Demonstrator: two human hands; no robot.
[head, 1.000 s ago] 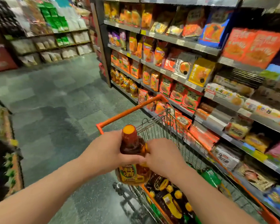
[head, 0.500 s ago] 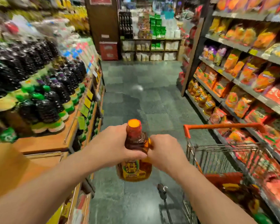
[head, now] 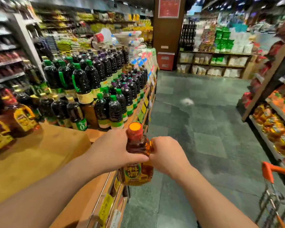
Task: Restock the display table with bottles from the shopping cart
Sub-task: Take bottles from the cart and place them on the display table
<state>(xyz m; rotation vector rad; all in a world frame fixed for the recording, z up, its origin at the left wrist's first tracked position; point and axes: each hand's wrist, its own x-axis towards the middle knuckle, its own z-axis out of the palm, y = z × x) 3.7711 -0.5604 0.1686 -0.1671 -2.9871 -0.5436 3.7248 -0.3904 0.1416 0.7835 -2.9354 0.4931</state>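
Note:
An amber bottle (head: 136,171) with an orange cap and a yellow-green label hangs upright in front of me, just off the table's corner. My left hand (head: 112,148) grips its neck and shoulder from the left. My right hand (head: 166,155) grips its handle side from the right. The wooden display table (head: 36,155) lies at the left, with a bare patch of top in front of me. The shopping cart (head: 270,175), with its orange handle, is at the lower right edge; its contents are out of view.
Several dark bottles with green and purple caps (head: 102,89) fill the table's far part. Amber jugs with yellow labels (head: 11,122) stand at its left. Snack shelves (head: 276,122) line the right. A tiled aisle floor (head: 196,120) runs ahead.
My view has swung left from the cart to the display table. Both hands kept hold of the amber bottle and carried it toward the table's corner.

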